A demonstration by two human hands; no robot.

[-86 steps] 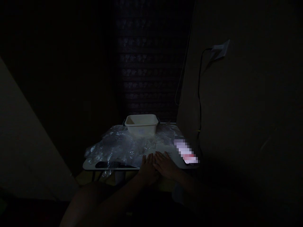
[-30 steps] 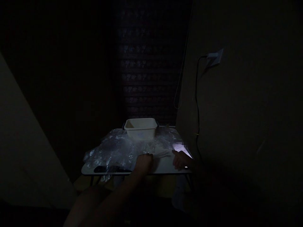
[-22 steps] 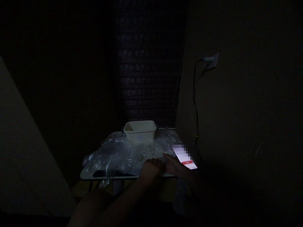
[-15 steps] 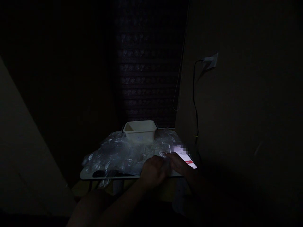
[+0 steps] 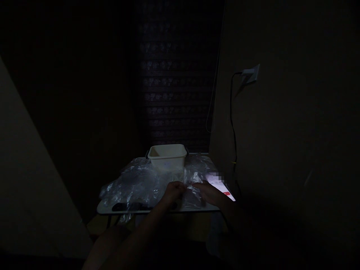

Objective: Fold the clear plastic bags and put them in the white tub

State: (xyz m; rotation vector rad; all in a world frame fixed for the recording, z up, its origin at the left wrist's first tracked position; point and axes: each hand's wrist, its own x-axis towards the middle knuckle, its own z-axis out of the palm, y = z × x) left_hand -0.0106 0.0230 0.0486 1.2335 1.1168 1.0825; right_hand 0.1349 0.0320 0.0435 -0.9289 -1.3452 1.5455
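Near edge: the small white table with rounded corners [image 5: 112,208] ends just below the person's wrists; both forearms reach in over this front edge from below.
Left hand: the left hand [image 5: 172,191] is curled, knuckles up, fingers closed onto the clear crinkled plastic piece [image 5: 192,195] that lies between the two hands near the front edge.
Right hand: the right hand [image 5: 209,192] lies just right of that piece, its fingers reaching onto the piece's right side; the dark hides whether they grip it or only rest on it.
Front left: a flat dark oval object [image 5: 128,206] lies near the table's front edge, partly under plastic; what it is cannot be told.
Right edge: a lit phone screen with a red bar [image 5: 222,187] lies at the table's right edge, just beside the right hand.
Middle: a heap of clear crumpled plastic wrap [image 5: 132,183] covers most of the tabletop, spilling over the left front corner.
Far end: a cream rectangular plastic tub [image 5: 167,155] stands upright at the back, the wrap pressed against its base.
Room: very dim. A dark patterned curtain [image 5: 177,75] hangs behind the table; a plain wall stands close on the right, bearing a white wall socket [image 5: 251,73] with a black cable [image 5: 232,123] running down.
Open room: bare tabletop shows only in a narrow strip along the front edge; a pale slanted surface [image 5: 25,180] closes the left.
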